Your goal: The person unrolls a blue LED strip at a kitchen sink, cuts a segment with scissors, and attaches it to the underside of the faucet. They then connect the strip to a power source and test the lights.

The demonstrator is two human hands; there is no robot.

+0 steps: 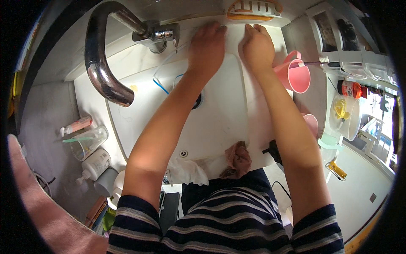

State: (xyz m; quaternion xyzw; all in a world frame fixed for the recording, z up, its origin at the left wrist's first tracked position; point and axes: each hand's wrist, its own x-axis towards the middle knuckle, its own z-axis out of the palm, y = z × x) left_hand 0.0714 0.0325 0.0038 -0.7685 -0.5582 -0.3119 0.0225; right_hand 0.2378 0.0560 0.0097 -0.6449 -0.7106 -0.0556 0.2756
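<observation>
Well, left hand (208,46) and right hand (258,47) at back ledge (233,39) (contact unclear)

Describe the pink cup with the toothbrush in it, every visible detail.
The pink cup looks like smooth plastic, with a round, open mouth and a looped handle at the far side in this view. It seems to stand upright on the pale counter, right of the basin. A toothbrush rests in it, the white bristled head sticking out past the rim to the right. The right forearm passes close on its left; whether they touch cannot be told.
</observation>
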